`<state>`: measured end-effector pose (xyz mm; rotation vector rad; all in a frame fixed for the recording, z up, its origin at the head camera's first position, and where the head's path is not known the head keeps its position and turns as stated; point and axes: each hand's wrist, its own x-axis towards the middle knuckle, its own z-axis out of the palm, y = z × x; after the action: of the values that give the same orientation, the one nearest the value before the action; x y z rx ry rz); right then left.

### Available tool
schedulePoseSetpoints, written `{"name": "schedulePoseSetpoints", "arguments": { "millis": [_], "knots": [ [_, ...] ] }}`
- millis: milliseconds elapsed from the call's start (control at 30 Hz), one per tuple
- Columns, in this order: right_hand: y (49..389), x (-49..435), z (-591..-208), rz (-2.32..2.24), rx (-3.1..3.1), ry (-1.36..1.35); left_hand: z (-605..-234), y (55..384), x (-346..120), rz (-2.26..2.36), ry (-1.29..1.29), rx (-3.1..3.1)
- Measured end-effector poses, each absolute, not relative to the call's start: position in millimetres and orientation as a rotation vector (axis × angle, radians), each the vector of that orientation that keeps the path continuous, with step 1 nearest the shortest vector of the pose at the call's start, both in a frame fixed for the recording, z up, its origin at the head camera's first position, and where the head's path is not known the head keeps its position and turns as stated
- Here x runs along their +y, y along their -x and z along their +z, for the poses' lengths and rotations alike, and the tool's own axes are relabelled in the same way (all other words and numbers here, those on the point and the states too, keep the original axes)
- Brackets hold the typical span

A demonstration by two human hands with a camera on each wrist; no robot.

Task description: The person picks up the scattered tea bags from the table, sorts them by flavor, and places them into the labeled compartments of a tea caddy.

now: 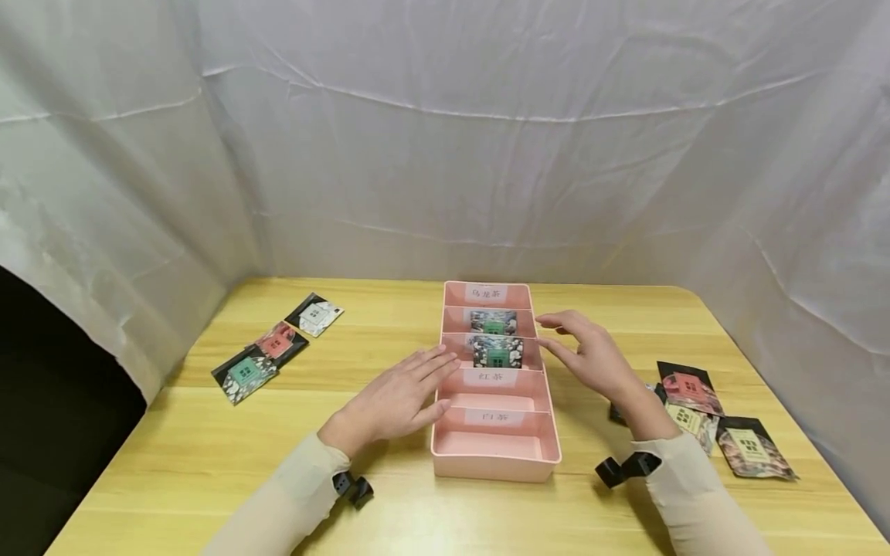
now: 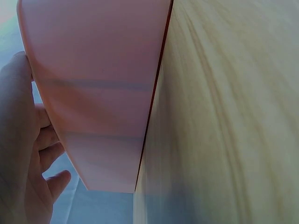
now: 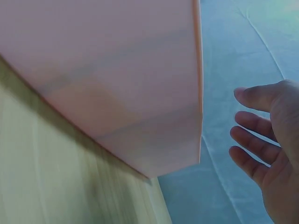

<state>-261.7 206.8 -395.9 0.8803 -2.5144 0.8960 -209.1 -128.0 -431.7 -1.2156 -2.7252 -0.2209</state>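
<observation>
A long pink divided box (image 1: 497, 468) stands on the table, with paper labels in several compartments. Two patterned tea sachets with green labels stand in it: one sachet (image 1: 497, 352) in the middle compartment, the other sachet (image 1: 494, 321) in the one behind. My left hand (image 1: 398, 395) lies palm down with extended fingers at the box's left rim, its fingertips reaching over the edge. By the right rim, my right hand (image 1: 591, 354) has relaxed, slightly bent fingers and holds nothing. In the right wrist view, those fingers (image 3: 254, 140) appear apart from the box wall.
At the left lie a white-labelled sachet (image 1: 316, 316), a red-labelled sachet (image 1: 276, 345) and a green-labelled sachet (image 1: 245, 372). Several more sachets lie right of the right forearm, including a red-labelled one (image 1: 690, 388) and a yellow-labelled one (image 1: 752, 448). A pale curtain (image 1: 445, 170) hangs behind the table.
</observation>
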Motion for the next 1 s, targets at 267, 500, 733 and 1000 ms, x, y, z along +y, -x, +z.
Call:
{"name": "schedulePoseSetpoints", "arguments": {
  "millis": [267,500,733,1000],
  "knots": [
    [256,221,-392,0.861,-2.564,-0.842,-430,210,-129,-0.187,1.227,-2.706],
    [250,237,-391,0.839,-2.629,-0.791,-431,209,-129,-0.203,1.217,-2.718],
    [242,253,-393,0.810,-2.702,-0.728,-432,209,-128,-0.216,1.224,-2.717],
    [236,269,-397,0.785,-2.711,-0.705,-432,209,-128,-0.231,1.219,-2.706]
  ]
}}
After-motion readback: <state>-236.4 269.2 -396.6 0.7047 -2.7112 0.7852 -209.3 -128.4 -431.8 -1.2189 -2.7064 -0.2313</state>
